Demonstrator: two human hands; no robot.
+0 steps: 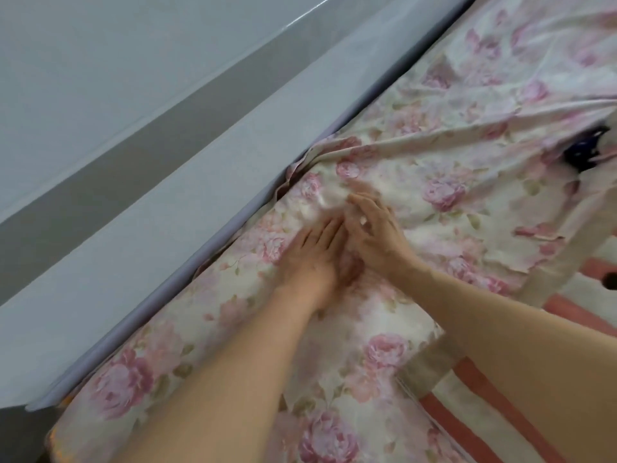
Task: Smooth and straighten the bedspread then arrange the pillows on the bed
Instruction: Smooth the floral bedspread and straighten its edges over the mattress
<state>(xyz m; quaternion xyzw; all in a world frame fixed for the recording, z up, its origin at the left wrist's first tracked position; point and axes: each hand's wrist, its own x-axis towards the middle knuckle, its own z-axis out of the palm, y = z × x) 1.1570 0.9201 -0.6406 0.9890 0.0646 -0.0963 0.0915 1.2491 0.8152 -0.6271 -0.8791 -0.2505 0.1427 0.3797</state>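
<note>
Against the wall (133,111) side of the bed, both hands lie on the floral bedspread (417,202), touching each other. Left hand (314,252) is flat, fingers straight, pressing the cloth down. Right hand (375,228) is just beside it and blurred; its fingers look spread on the cloth and grasp nothing. The bedspread covers most of the bed but is far from flat. Long folds run from a bunched spot (300,168) at the wall edge out toward the upper right.

Risks, as judged from this:
- Pushing toward the wall could cram more cloth into the gap there and make the bunch worse.
- The near edge of the bedspread sits short, leaving the striped mattress (474,409) bare at lower right. A stroke toward the wall could drag that edge further off.
- A dark object (582,150) pokes out from a fold at far right; I cannot tell what it is. Tugging the cloth could snag on it or flick it off the bed.
- Pressing in one spot with both hands together may just move the ridges sideways.

No pillow is clearly visible, so that step looks not yet started.
</note>
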